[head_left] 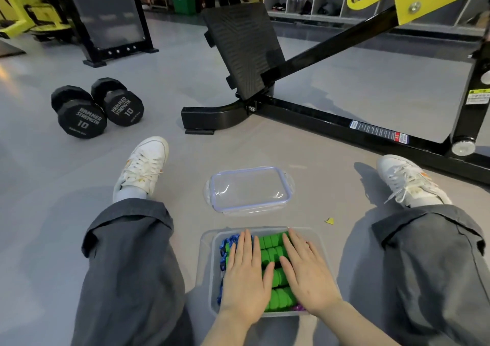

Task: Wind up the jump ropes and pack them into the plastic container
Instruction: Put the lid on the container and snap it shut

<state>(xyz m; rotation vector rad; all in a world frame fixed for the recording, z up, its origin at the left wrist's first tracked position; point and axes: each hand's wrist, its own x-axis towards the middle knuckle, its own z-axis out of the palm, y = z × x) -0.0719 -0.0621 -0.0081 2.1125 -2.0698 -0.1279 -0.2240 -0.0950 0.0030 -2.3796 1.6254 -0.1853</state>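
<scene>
On the grey floor (pixel 185 176), between the legs of a seated person, a clear plastic container (pixel 205 266) holds the wound jump ropes (pixel 275 258): green beaded coils fill most of it, a blue beaded rope (pixel 225 242) shows along its left side, and a bit of purple shows at the near right corner. Both hands lie flat on top of the ropes, palms down. The left hand (pixel 245 279) covers the left part of the pile, and the right hand (pixel 307 274) covers the right part. The fingers of both hands are stretched out straight and slightly spread, gripping nothing, only resting on the coils. Green coils show in the gap between the two hands.

Just beyond the container lies its clear lid (pixel 250 190) with a bluish rim, flat on the floor and apart from the container. A small yellow scrap (pixel 329 221) lies on the floor to the right of the lid. Farther off on the left sit two black dumbbells (pixel 98 107) marked 10, touching side by side. A black and yellow gym machine (pixel 305 107) stands behind the lid, with its base bar running to the right. White sneakers (pixel 144 168) are on both feet.
</scene>
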